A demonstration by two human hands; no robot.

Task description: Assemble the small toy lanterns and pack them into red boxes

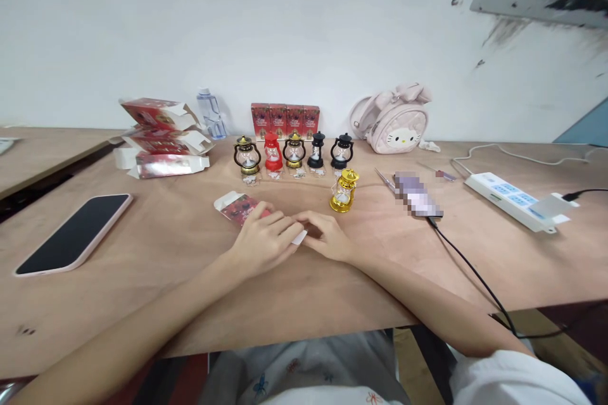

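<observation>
My left hand [266, 237] is closed round a red printed cardboard box [235, 207], which lies slanted just above the tabletop with a white flap showing at its far left end. At the box's near right end my right hand [325, 235] pinches at a white flap [299, 238], thumb and fingers curled together. Much of the box is hidden under my left hand. A gold miniature lantern [344, 191] stands upright beyond my right hand. Behind it is a row of small lanterns, among them a red one [273, 152] and a black one [342, 152].
Red boxes [285, 120] stand against the wall; opened boxes [164, 139] are stacked at left near a water bottle [210, 114]. A phone [76, 234] lies left. Rightward are a pink bag [399, 123], a cabled phone [418, 193], a screwdriver [444, 174] and a power strip [510, 201].
</observation>
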